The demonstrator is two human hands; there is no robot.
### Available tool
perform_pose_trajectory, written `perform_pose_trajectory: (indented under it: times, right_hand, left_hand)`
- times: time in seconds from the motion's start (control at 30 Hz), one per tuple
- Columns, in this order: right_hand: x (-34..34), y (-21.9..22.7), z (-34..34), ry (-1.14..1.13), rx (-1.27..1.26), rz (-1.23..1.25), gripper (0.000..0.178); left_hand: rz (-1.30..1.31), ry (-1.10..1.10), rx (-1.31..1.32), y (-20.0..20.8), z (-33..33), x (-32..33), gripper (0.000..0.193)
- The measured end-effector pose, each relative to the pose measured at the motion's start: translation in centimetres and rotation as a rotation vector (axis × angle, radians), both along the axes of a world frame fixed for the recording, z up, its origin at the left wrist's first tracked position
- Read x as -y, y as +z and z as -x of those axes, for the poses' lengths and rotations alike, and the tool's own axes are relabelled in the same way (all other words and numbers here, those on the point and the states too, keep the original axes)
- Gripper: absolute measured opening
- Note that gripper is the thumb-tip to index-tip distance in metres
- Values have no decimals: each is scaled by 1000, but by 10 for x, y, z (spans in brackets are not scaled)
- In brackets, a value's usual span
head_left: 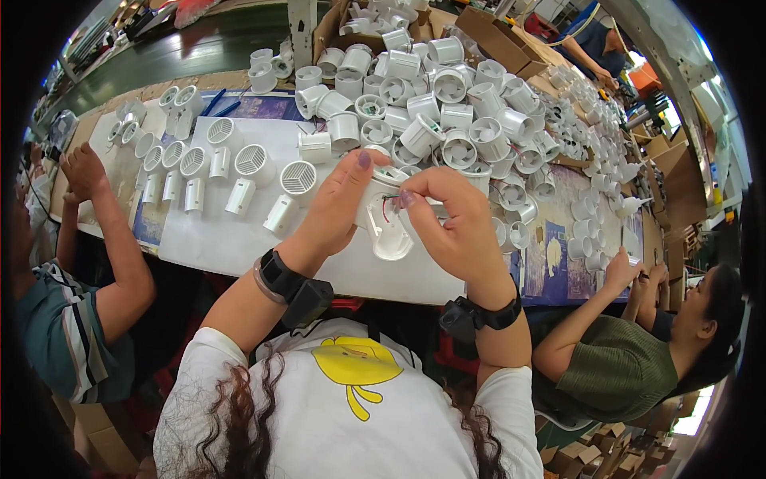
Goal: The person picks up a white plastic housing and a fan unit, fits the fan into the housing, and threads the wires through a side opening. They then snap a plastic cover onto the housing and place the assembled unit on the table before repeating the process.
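Above the table's front edge, my left hand (333,199) is closed round the side of a white plastic housing (391,243), thumb on top. The housing has a round upper part and an open, rounded lower shell that faces me. Thin red and dark wires (385,209) come out inside the shell. My right hand (456,219) pinches at these wires with thumb and forefinger; the exact grip is partly covered by the fingers. Left of my hands, white grilled round caps (298,178) and half-round handle covers (281,215) stand and lie in rows on a white sheet (207,235).
A large heap of white round fan housings (423,136) fills the table beyond my hands and to the right. Blue-handled pliers (220,104) lie at the far left. People work at both sides, a left arm (120,231) and a green sleeve (610,363) being close.
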State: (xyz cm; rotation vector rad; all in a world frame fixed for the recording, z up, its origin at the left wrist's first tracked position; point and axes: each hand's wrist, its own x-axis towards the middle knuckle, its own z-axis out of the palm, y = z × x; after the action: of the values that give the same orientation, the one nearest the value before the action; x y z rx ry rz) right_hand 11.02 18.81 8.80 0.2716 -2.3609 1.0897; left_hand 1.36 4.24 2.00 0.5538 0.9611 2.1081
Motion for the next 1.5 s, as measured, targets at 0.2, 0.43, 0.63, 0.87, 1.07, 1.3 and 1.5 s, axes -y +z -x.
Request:
perform_pose_trajectory:
  times: [0.2,0.43,0.63,0.87,1.07,1.3,1.5]
  right_hand:
    - [2,1,-8,-6,147,129,6]
    - [1,1,-11,1,109,77,6]
    - [-8,8,-2,0,235,-8,6]
    - [-12,3,7,7,359,228,10]
    - [-13,10,1,76,-137,-38,15]
    - [-15,15,8,311,-157,-321,16]
    - [-11,-12,11,222,-150,-112,13]
  left_hand:
    - [-1,205,-455,-8,-4,1,59]
    - [161,432,-1162,-3,1,5,76]
    - [220,396,-1177,-4,-9,8,65]
    - [48,383,-1161,-16,-9,8,62]
    - [65,367,-1201,-14,-10,11,56]
    - [85,289,-1111,-14,-14,10,56]
    - [98,383,-1063,-15,-20,12,61]
